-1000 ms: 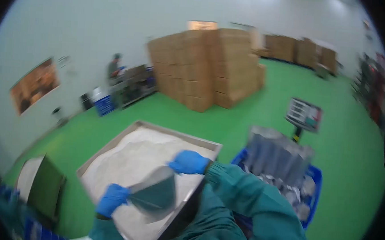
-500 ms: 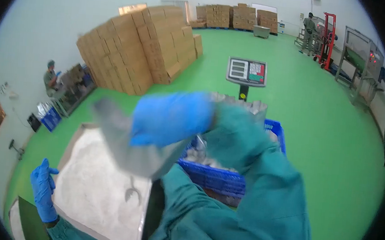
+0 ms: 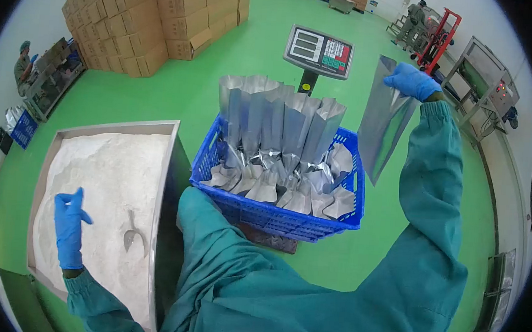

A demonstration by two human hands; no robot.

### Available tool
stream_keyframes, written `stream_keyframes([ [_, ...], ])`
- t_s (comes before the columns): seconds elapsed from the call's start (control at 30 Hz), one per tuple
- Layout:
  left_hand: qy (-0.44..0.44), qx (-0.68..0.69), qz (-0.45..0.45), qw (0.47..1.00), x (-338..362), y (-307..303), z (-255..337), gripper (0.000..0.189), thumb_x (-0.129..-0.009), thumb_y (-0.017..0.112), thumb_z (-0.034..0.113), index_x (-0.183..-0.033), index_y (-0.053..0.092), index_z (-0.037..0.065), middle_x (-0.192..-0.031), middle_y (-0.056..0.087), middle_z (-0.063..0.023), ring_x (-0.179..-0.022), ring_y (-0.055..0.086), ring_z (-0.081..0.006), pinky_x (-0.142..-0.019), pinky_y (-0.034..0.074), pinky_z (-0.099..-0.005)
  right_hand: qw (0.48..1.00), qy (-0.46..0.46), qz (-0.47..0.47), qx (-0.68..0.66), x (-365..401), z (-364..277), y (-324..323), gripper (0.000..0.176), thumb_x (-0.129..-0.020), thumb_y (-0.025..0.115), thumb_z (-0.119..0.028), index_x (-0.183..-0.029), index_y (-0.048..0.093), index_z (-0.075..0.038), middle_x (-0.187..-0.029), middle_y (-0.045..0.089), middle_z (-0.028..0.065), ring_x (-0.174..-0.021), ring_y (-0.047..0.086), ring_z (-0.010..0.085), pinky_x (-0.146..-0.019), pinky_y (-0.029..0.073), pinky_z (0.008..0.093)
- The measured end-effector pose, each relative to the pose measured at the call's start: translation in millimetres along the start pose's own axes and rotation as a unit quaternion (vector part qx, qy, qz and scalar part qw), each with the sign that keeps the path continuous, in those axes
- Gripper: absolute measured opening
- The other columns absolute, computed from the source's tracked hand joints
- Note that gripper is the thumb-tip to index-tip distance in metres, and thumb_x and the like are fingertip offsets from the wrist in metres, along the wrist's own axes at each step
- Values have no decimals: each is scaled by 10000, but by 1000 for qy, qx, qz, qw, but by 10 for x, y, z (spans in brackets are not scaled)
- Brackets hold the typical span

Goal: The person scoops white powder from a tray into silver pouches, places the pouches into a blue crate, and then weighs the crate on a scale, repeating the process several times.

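Raised at the right, my right hand (image 3: 412,82) in a blue glove grips the top of a long silver foil bag (image 3: 380,124), which hangs beside the blue crate (image 3: 268,218). Several silver bags (image 3: 273,114) stand upright in that crate, with shorter open-topped ones in front. Over the white powder (image 3: 102,173) in the metal bin (image 3: 171,153) is my left hand (image 3: 69,226), gloved in blue, fingers apart and holding nothing. A metal scoop (image 3: 132,234) lies in the powder to its right.
A scale display (image 3: 319,51) stands behind the crate. Stacked cartons (image 3: 127,27) rise at the back left. One person (image 3: 23,69) is at a bench on the far left, another (image 3: 412,22) near a red lifter (image 3: 438,42) and machine (image 3: 484,82) at the right.
My right hand has swung with the foil bag from above the bin to the right of the crate. The view has tilted down, showing more of the crate. My left hand stays over the bin's left side.
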State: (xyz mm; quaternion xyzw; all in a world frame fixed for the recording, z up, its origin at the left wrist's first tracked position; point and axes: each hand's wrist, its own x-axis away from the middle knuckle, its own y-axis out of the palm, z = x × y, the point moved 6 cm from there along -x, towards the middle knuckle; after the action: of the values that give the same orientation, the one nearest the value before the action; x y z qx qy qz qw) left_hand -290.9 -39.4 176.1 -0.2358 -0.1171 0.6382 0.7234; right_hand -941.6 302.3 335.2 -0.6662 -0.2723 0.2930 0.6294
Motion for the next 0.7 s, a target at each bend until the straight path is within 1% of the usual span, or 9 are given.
stream_keyframes([
  [0.23, -15, -6, -20, 1000, -87, 691, 2, 306, -801, 623, 235, -662, 393, 90, -559, 396, 3, -485, 394, -77, -475, 337, -235, 998, 51, -5, 37, -969, 1027, 2324, 416, -711, 532, -317, -903, 576, 49, -775, 599, 255, -729, 595, 367, -663, 475, 418],
  [0.27, -33, -5, -13, 999, -63, 806, -30, 306, -801, 623, 235, -662, 393, 90, -559, 396, 3, -485, 394, -77, -475, 337, -235, 986, 159, -24, -47, -1053, 1290, 2909, 451, -739, 509, -348, -919, 565, 62, -755, 606, 240, -708, 608, 349, -650, 486, 418],
  [0.37, -39, -56, -87, 994, -101, 1219, -43, 292, -814, 596, 281, -689, 401, 103, -556, 423, 5, -465, 389, -66, -422, 325, -223, 996, 14, 81, 47, -1150, 1205, 3229, 472, -784, 482, -414, -848, 588, 41, -648, 589, 171, -543, 585, 264, -507, 476, 378],
  [0.4, -54, -64, -108, 991, -114, 1349, -64, 285, -810, 602, 275, -697, 408, 100, -566, 442, -2, -482, 412, -71, -433, 340, -227, 985, 111, 9, -130, -971, 1117, 2973, 468, -801, 468, -446, -821, 593, 5, -609, 554, 119, -492, 540, 210, -455, 439, 338],
  [0.43, -66, -72, -131, 986, -126, 1492, -101, 278, -805, 607, 269, -704, 414, 96, -576, 461, -9, -499, 435, -76, -443, 355, -230, 929, 208, -60, -300, -751, 1082, 2863, 470, -818, 453, -478, -794, 598, -32, -571, 519, 67, -442, 495, 156, -403, 402, 298],
  [0.57, 29, -114, -126, 985, -225, 2131, -181, 315, -784, 626, 277, -698, 435, 43, -574, 485, -70, -568, 484, -148, -551, 402, -305, 663, 256, 361, -604, -140, 1533, 2537, 455, -872, 390, -516, -646, 491, -134, -531, 363, -33, -449, 375, 88, -404, 323, 244],
  [0.63, 202, -108, -156, 961, -103, 2608, 346, 271, -811, 565, 290, -802, 583, 19, -642, 572, -119, -637, 565, -212, -583, 442, -324, 627, 185, 298, -696, 2, 1673, 3137, 350, -925, 358, -338, -960, 571, -63, -695, 506, 11, -664, 463, 116, -559, 393, 267],
  [0.67, 64, 57, -249, 965, -39, 2815, 481, 265, -798, 551, 259, -877, 620, 16, -696, 602, -142, -668, 586, -248, -596, 455, -338, 624, 195, 242, -717, 6, 1492, 3461, 350, -924, 360, -340, -968, 568, -62, -709, 506, 14, -676, 464, 118, -569, 393, 268],
  [0.7, 101, -21, -300, 948, -152, 3218, 249, 273, -778, 562, 237, -931, 609, 16, -754, 614, -158, -729, 586, -289, -642, 458, -378, 615, 209, 206, -732, 25, 1358, 3711, 350, -923, 361, -341, -976, 565, -62, -724, 507, 16, -687, 465, 121, -580, 393, 269],
])
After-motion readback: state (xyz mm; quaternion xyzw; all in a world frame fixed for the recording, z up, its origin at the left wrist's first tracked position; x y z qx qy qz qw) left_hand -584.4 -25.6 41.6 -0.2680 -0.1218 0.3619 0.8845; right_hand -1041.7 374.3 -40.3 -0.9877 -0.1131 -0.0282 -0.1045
